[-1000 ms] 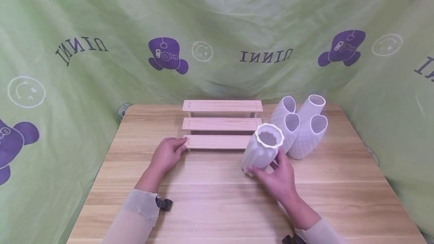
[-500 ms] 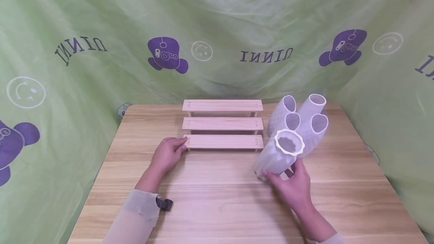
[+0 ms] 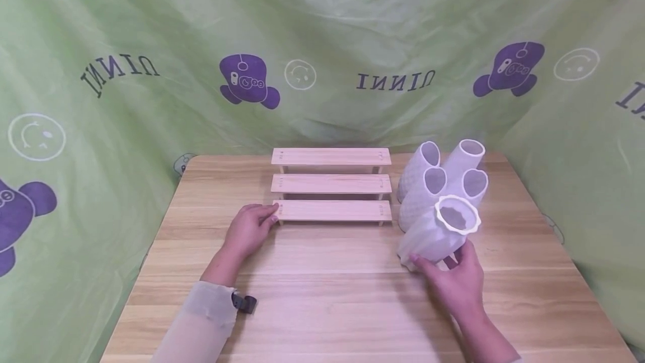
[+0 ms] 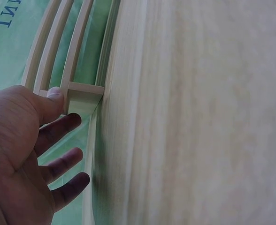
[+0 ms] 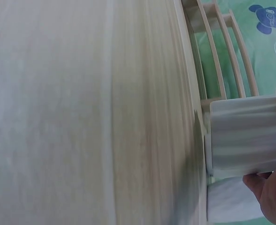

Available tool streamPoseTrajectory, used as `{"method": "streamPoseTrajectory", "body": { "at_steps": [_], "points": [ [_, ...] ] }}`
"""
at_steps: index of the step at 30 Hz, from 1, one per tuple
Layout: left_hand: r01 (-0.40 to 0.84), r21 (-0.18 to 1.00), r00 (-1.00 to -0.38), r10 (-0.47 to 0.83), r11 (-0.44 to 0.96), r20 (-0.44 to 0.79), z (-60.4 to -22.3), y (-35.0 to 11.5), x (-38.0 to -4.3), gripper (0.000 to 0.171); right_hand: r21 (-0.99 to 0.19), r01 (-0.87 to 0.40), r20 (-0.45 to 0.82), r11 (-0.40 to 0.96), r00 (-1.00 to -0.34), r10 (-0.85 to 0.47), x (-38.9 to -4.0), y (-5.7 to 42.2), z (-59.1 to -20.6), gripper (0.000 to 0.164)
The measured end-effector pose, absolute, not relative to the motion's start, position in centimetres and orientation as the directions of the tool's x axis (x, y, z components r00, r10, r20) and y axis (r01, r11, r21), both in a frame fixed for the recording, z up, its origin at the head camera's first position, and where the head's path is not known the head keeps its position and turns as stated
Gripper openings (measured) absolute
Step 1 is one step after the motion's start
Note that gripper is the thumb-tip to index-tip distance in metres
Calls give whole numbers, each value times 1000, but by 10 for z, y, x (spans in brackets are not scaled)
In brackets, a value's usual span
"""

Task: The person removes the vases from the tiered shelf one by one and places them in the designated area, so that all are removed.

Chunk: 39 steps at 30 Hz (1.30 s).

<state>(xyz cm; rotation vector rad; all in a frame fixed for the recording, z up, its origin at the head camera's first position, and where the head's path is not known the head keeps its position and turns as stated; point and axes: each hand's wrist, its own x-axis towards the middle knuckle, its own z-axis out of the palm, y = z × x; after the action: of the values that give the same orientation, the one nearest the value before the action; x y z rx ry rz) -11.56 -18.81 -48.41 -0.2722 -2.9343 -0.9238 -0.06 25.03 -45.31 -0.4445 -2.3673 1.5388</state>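
Observation:
My right hand (image 3: 456, 284) holds a white ribbed vase (image 3: 428, 240) with a scalloped rim by its lower side, thumb in front. The vase leans to the right in the head view; whether its base touches the table I cannot tell. Close behind it stand several white textured vases (image 3: 410, 175), partly hidden by it. At the left end of a three-tier wooden rack (image 3: 331, 210) is my left hand (image 3: 249, 231), which pinches the front board's corner between thumb and index finger. Its other fingers spread free in the left wrist view, beside the rack's end (image 4: 84, 96).
The wood-grain table (image 3: 322, 301) carries the rack at its back middle and the vases at its back right. A green curtain (image 3: 322, 111) with purple figures hangs behind the table and along both sides. A black strap piece (image 3: 245, 302) sits at my left cuff.
My right hand has carried the scalloped vase to the right, away from the rack's right end and in front of the other vases. My left hand and the rack stay where they were.

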Motion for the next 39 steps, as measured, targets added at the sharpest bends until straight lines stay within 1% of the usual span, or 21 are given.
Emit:
{"method": "streamPoseTrajectory", "body": {
  "at_steps": [3, 10, 18, 29, 34, 39],
  "points": [
    [183, 561, -983, 149, 807, 107, -484, -188, -116, 39, -920, 113, 58, 376, -908, 415, -2, 254, -454, 93],
    [191, 549, -982, 154, 814, 112, -486, -187, -117, 38, -914, 188, -16, 360, -903, 430, -3, 264, -458, 103],
    [190, 548, -982, 149, 815, 118, -487, -187, -116, 39, -915, 185, -1, 359, -890, 455, -7, 271, -460, 100],
    [184, 546, -983, 144, 817, 116, -489, -188, -117, 39, -912, 240, -52, 333, -873, 484, -9, 276, -459, 105],
    [176, 541, -984, 145, 823, 100, -488, -188, -117, 39, -912, 242, -54, 332, -872, 487, -11, 278, -459, 107],
    [173, 542, -985, 143, 823, 96, -487, -188, -117, 39, -913, 237, -49, 331, -871, 489, -13, 279, -459, 106]
  ]
}}
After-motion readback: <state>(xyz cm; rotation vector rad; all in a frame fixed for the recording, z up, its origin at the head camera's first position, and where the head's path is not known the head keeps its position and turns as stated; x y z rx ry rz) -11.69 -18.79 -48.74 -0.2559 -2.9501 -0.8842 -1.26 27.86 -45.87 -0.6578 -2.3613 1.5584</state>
